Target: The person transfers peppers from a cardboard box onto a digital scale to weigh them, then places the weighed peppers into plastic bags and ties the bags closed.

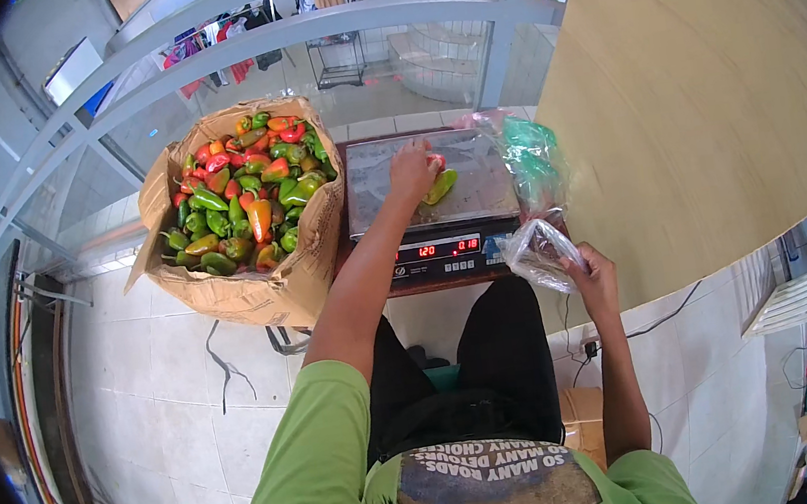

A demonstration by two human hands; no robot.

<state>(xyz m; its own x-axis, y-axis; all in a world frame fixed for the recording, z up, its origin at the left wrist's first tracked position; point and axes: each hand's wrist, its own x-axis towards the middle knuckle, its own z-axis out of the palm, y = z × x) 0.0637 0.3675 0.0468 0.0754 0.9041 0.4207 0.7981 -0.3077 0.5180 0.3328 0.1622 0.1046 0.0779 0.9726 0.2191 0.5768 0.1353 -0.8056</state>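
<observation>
We read this as mid-weighing or picking peppers off the scale to bag them; one frame doesn't tell us which way they're going. Left hand [409, 170] is over the scale plate [374, 213], fingers at a red pepper [437, 161]. Its grip is seen from above, so we can't tell if it has closed on the pepper or just touches it. A yellow-green pepper [441, 186] lies on the plate just beside it, nearer us. Right grip is clenched: right hand [596, 281] pinches the edge of a clear plastic bag [538, 256] off the plate's near right corner. Display [439, 250] is lit. Bulk peppers [255, 195] fill the open carton [228, 299], left of the surface [448, 286].

Next move, our judgement: left needs a firm hold on the red pepper if it's coming off; right should spread the bag mouth. Watch for: limp film folding shut, yellow-green pepper rolling if nudged.
</observation>
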